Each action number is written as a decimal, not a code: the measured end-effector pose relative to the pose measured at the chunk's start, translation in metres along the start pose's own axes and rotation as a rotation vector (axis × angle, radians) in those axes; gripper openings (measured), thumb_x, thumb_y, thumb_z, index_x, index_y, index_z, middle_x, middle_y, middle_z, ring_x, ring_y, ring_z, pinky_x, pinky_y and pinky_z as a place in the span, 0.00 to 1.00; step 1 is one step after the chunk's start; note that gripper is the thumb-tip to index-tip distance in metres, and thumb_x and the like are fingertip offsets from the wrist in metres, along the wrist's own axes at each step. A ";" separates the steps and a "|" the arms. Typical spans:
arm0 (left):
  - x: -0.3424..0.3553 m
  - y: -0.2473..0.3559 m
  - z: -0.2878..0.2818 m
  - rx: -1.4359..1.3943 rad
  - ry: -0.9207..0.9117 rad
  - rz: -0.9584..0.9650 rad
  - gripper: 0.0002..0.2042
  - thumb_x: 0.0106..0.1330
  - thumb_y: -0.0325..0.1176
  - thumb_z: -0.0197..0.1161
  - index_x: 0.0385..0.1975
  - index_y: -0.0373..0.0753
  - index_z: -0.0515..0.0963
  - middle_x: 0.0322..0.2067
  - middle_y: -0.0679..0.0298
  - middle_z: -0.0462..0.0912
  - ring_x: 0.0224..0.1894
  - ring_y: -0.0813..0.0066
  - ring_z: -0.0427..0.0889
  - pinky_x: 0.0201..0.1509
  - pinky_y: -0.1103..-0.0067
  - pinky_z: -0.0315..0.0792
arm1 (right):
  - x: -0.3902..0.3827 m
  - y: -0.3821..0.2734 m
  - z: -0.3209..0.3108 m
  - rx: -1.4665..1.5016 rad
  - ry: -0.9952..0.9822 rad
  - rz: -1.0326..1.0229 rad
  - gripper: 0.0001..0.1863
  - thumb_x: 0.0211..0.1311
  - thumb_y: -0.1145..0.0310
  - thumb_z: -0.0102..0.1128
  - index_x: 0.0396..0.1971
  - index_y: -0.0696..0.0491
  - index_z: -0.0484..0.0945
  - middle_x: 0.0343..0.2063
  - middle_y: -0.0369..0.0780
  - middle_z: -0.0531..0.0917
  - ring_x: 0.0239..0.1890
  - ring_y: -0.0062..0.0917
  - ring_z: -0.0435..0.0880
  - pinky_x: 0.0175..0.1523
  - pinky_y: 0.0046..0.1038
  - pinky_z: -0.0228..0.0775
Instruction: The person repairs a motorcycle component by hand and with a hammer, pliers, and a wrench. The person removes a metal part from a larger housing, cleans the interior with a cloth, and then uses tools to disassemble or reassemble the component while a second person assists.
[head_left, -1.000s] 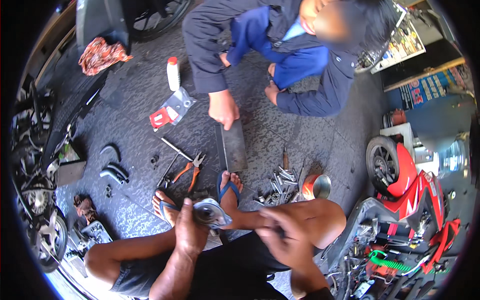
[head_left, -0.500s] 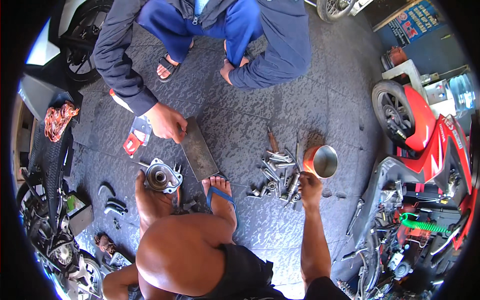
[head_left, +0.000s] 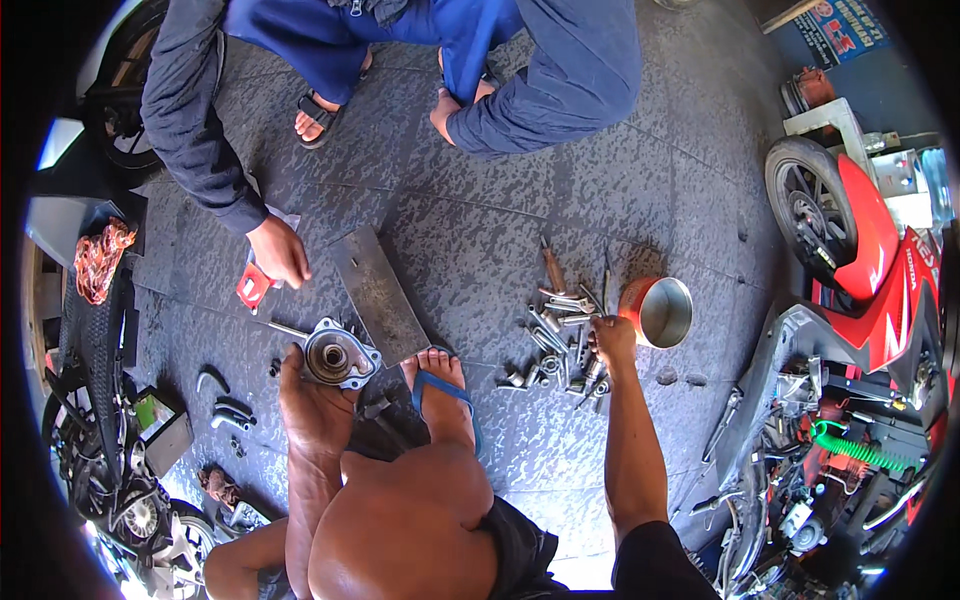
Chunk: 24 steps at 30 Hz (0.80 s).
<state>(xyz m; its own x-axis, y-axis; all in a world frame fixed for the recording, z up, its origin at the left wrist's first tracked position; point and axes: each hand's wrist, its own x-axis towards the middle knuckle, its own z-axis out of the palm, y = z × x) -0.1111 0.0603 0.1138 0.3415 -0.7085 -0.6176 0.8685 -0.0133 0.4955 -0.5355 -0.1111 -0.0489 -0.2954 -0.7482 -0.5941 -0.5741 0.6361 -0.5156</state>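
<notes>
The person's bent knee (head_left: 400,500) fills the lower middle and crowds the near part of the left forearm (head_left: 310,515), which runs up along the knee's left side. The right forearm (head_left: 636,455) comes out of a short black sleeve (head_left: 655,565) and stretches nearly straight ahead, so the two hands are well apart.

The left hand (head_left: 318,408), palm turned up, holds a metal housing (head_left: 338,357) just left of the sandalled foot (head_left: 440,400); the thumb lies along its left edge, while most of the fingers are hidden from view. The housing is silver-grey, open side up, with lugs round its rim and a darker, dished inside stepping down to a round bore.

The right hand (head_left: 612,345) reaches down at the right edge of a heap of metal tools and fittings (head_left: 550,345), close beside an orange tin (head_left: 662,312). Its fingers are curled and seen from behind — whether they grip anything, I cannot tell.

Farther off, a flat metal slab (head_left: 378,295) slants away from the toes. Beyond it to the left, a co-worker's hand (head_left: 280,252) hangs near a red packet (head_left: 253,285), partly covering what lies behind; the co-worker's head is cut off by the upper edge.
</notes>
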 end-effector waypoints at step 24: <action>0.016 -0.014 0.019 -0.098 0.034 0.086 0.20 0.76 0.48 0.50 0.52 0.37 0.77 0.48 0.59 0.85 0.51 0.64 0.84 0.57 0.65 0.77 | -0.030 0.034 -0.002 -0.347 0.030 -0.234 0.15 0.56 0.58 0.65 0.35 0.53 0.88 0.27 0.46 0.88 0.30 0.40 0.88 0.40 0.39 0.79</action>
<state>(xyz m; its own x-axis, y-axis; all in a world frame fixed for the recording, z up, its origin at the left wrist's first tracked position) -0.1247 0.0353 0.1085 0.4267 -0.6798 -0.5965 0.8659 0.1166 0.4865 -0.5476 -0.0671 -0.0472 -0.1461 -0.8734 -0.4647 -0.8500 0.3511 -0.3927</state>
